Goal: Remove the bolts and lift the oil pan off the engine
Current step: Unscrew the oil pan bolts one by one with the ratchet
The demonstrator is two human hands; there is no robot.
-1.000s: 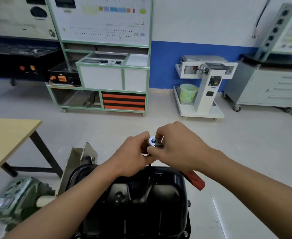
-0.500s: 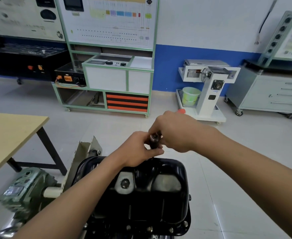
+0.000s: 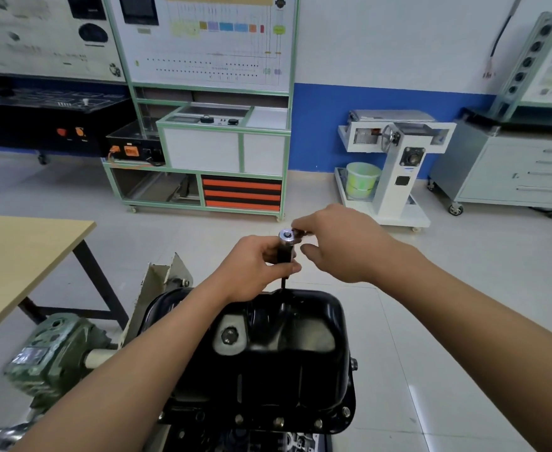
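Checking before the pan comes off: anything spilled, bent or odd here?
Nothing stands out. The oil pan looks seated on the engine, with no oil visible on the floor and the near-edge bolts still in. The left hand grips the extension upright under the ratchet.

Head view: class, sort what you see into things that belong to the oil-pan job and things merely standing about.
Job in hand:
oil pan
flange bolts
socket wrench, held by left hand and right hand

Standing about:
wooden table
green bucket
grey drawer cabinet
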